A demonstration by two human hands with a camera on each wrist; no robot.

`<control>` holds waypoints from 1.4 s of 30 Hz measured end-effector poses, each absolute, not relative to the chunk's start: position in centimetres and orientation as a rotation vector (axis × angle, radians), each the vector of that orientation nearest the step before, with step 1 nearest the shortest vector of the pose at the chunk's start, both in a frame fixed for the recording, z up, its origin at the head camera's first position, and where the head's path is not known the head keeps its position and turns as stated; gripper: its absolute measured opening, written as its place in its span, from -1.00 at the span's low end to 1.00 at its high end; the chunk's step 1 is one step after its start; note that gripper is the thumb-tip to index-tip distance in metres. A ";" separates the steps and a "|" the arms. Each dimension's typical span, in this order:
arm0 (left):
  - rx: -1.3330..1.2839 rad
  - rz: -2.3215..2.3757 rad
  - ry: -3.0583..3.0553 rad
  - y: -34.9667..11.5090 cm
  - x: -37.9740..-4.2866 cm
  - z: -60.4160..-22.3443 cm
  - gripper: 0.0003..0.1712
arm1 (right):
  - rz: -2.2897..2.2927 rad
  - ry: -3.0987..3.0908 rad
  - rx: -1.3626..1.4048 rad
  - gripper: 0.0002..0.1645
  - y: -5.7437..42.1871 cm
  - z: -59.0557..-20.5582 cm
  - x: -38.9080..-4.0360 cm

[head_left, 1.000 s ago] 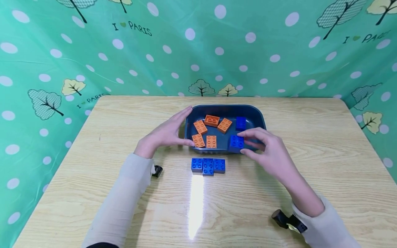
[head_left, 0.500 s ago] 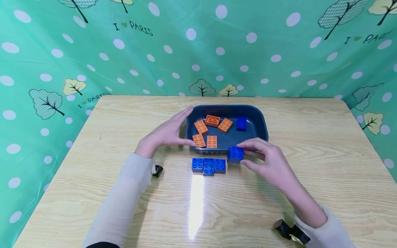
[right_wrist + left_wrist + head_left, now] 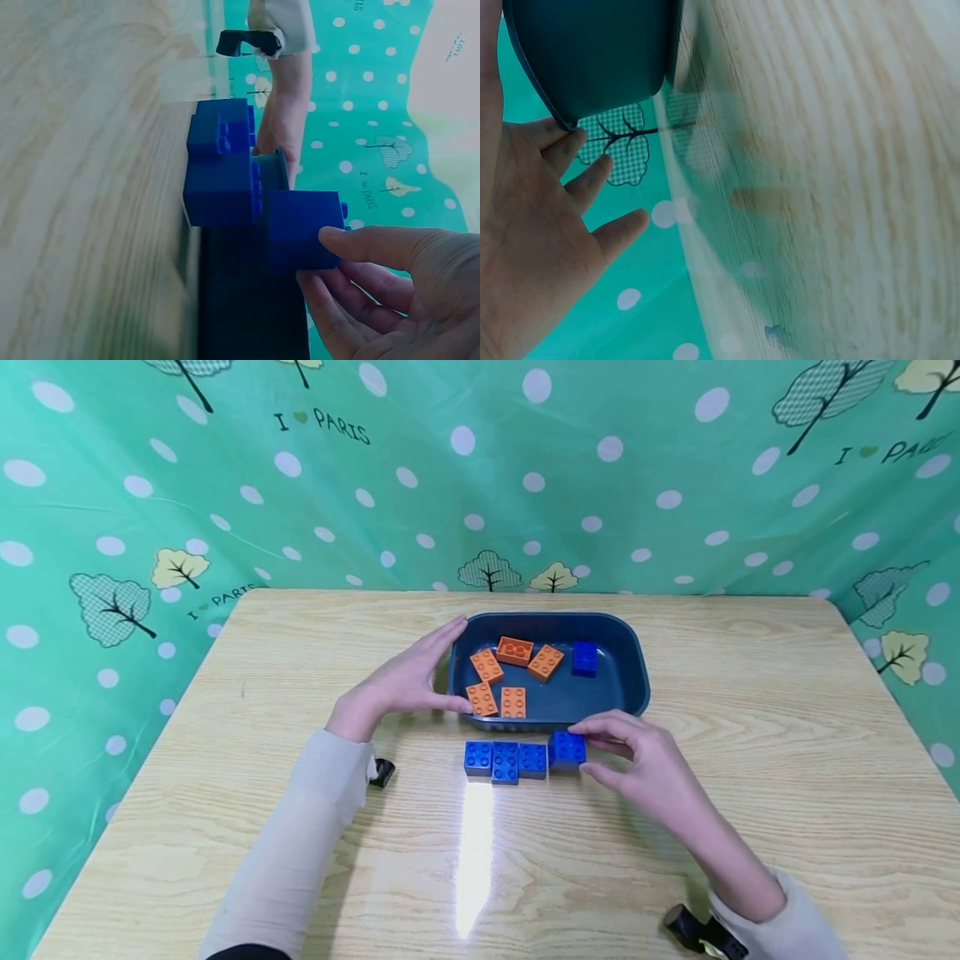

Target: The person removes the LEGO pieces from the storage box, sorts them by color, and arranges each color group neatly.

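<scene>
My right hand (image 3: pixel 641 760) pinches a blue building brick (image 3: pixel 567 751) between thumb and fingertips. In the right wrist view this brick (image 3: pixel 304 229) hangs above table level, apart from the row. Beside it on the table, several blue bricks (image 3: pixel 506 762) stand side by side in front of the dark blue tray (image 3: pixel 611 702). My left hand (image 3: pixel 397 681) spans the tray's left end with fingers spread, thumb at the front rim and fingertips near the back corner. Its straight fingers touch the rim in the left wrist view. Orange bricks (image 3: pixel 513 702) and one blue brick (image 3: pixel 585 659) lie inside the tray.
The wooden table (image 3: pixel 247 710) extends around the tray on all sides. A green dotted curtain (image 3: pixel 337 518) hangs behind it and at both sides. Black wrist cameras (image 3: pixel 705 931) are fastened at the sleeves.
My right hand has brought the blue brick out over the tray's front rim and toward me, to the right end of the row. The left hand stays at the tray.
</scene>
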State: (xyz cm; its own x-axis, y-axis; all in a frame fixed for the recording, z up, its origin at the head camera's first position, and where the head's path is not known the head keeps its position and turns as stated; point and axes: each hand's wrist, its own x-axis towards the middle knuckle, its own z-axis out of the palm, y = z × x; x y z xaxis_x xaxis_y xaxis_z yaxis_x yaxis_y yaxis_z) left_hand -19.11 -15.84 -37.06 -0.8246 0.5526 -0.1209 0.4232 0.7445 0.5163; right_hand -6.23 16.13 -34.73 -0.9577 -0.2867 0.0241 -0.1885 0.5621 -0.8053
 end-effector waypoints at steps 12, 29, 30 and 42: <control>0.768 0.689 2.677 -15.9 -19.2 -37.1 0.49 | -1.189 2.762 -0.419 -0.54 15.8 -35.7 -6.3; 0.764 0.699 2.677 -15.9 -19.3 -37.2 0.51 | -1.041 2.842 -0.414 -0.57 15.5 -36.7 -6.3; 0.762 0.697 2.678 -15.9 -19.2 -37.2 0.51 | -1.039 2.843 -0.415 -0.57 15.4 -36.8 -6.3; 0.760 0.695 2.684 -15.9 -19.3 -37.3 0.48 | -0.974 2.877 -0.410 -0.58 15.1 -37.6 -6.4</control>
State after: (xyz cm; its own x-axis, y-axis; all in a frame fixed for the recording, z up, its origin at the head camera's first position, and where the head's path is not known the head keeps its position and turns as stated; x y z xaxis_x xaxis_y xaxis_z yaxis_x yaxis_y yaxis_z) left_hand -19.32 -15.90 -37.29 -0.8272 0.5488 -0.1204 0.4215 0.7479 0.5128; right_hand -6.41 15.05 -37.61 -0.9613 -0.2753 0.0126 -0.2264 0.7626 -0.6060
